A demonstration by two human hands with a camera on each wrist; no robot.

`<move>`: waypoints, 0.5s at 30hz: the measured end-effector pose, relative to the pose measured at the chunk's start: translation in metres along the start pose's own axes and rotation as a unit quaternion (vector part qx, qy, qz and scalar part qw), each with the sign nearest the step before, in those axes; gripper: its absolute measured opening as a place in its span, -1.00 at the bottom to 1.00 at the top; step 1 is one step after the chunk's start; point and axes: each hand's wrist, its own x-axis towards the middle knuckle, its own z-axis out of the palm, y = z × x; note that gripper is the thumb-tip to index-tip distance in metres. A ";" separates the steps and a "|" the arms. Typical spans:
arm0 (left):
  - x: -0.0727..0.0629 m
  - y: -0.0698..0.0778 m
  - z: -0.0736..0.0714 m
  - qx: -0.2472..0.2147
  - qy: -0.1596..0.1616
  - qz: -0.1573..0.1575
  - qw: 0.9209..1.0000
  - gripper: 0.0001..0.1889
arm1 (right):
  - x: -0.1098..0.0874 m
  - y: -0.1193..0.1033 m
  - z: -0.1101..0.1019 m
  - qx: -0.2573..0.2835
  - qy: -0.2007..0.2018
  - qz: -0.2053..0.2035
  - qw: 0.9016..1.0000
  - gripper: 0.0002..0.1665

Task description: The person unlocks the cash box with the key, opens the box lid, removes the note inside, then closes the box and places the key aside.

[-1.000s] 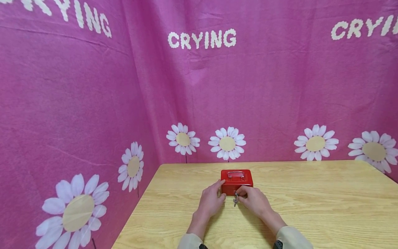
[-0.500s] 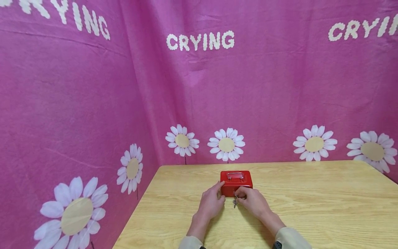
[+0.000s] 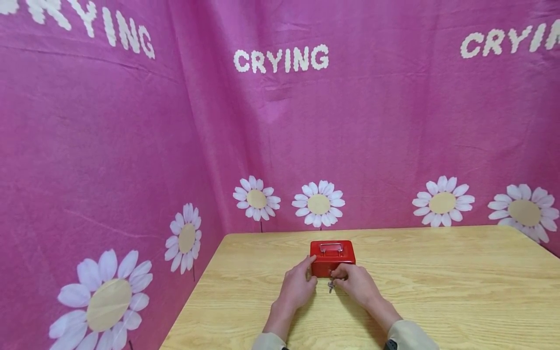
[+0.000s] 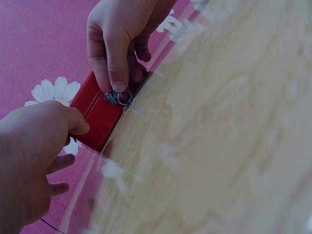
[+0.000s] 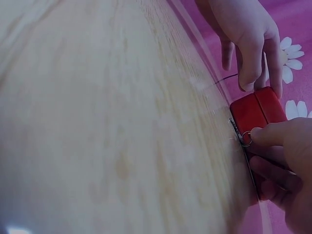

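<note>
A small red cash box [image 3: 332, 258] with a wire handle [image 3: 331, 249] on its lid stands closed on the table. My left hand [image 3: 297, 286] holds its left end, with the index finger on the top edge and the thumb by the front corner. At the front lock, my right hand [image 3: 358, 283] pinches a key between thumb and index finger; the fingers hide most of that key. A metal key ring [image 4: 125, 97] hangs from it, with another key [image 3: 331, 286] dangling below. In the right wrist view the ring [image 5: 246, 139] lies beside the right thumb tip.
The wood-grain table [image 3: 437, 282] extends widely to the right of the box. Behind it and along its left side hangs a pink cloth [image 3: 372, 136] with white lettering and daisies.
Both hands keep their places on the box and at the lock. The dangling key has shifted very slightly, and the head view has tilted up a little.
</note>
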 end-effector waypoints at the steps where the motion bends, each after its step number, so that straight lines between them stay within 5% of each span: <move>1: 0.000 0.000 0.000 0.001 0.001 0.002 1.000 -0.38 | 0.000 0.000 0.000 0.004 0.000 0.002 1.000 -0.86; 15: 0.000 -0.002 0.001 -0.004 0.003 0.007 1.000 -0.37 | 0.000 0.003 0.002 0.062 0.012 0.042 0.997 -0.89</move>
